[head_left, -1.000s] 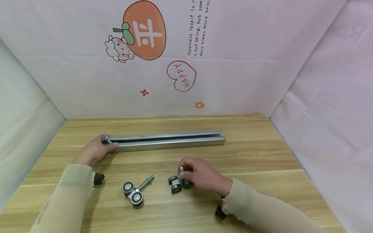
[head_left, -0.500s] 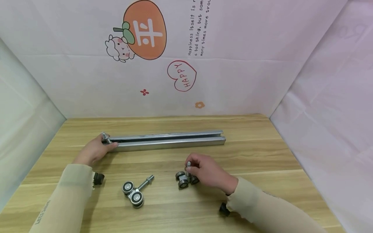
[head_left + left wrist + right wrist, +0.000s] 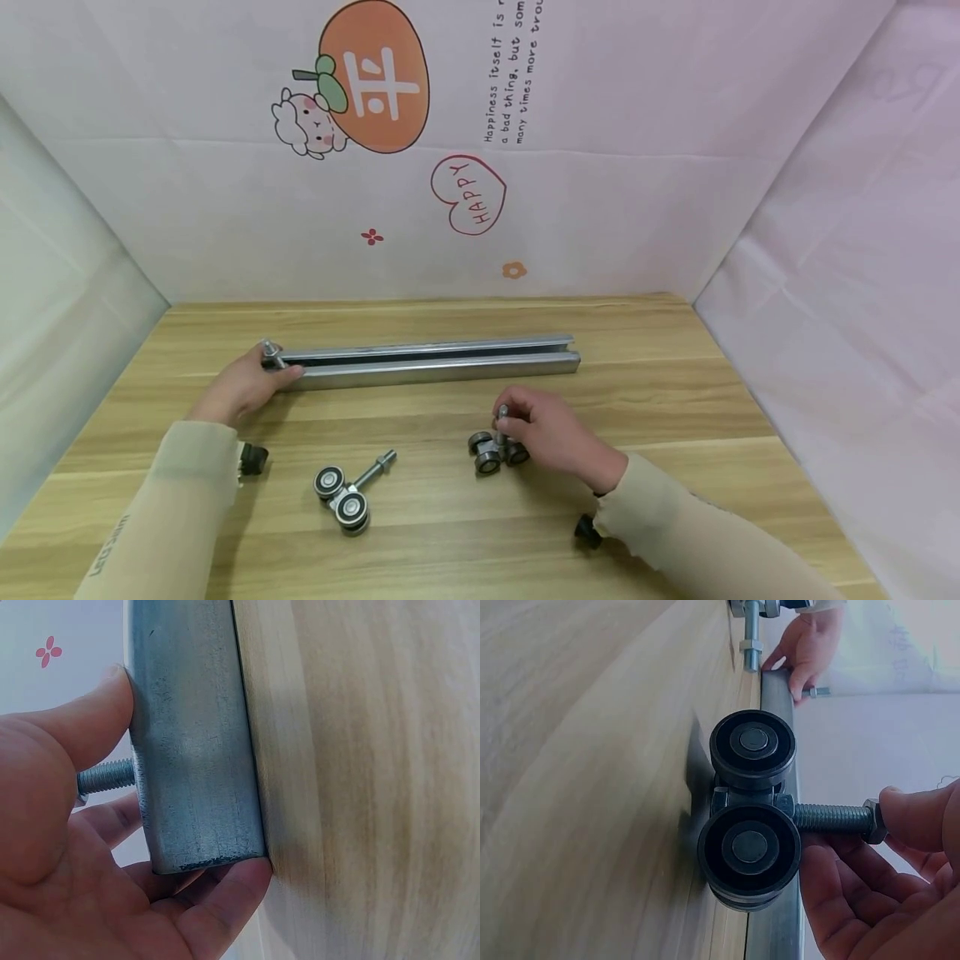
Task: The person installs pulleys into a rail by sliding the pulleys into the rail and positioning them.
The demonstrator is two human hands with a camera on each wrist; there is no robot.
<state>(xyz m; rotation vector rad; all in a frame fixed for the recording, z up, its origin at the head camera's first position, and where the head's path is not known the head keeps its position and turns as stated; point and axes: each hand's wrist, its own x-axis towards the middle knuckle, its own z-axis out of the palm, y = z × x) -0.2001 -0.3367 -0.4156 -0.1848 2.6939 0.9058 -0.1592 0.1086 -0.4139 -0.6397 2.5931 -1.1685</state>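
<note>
a person's two forearms reach in from the lower corners of a wood-grain table. the left hand, thumb and fingers closed around it, grips the left end of a slotted metal rail lying across the table toward the back; a threaded bolt stands out of the slot between thumb and fingers. the right hand, fingers curled in, pinches the upright bolt of a wheeled roller in front of the rail's right half, its thumb against the nut; whether the wheels touch the table cannot be told. a second roller lies on its side nearer the camera, bolt angled away to the right. black devices show at both cuffs.

white fabric walls enclose the table at back and sides. the rear one carries an orange fruit marked with a white character, a cartoon sheep, small flowers, a red heart reading "happy," and lines of lettering cut off by the frame: "happiness itself is," "a bad thing, but," "many times more." print on the left sleeve is too blurred to read surely.
</note>
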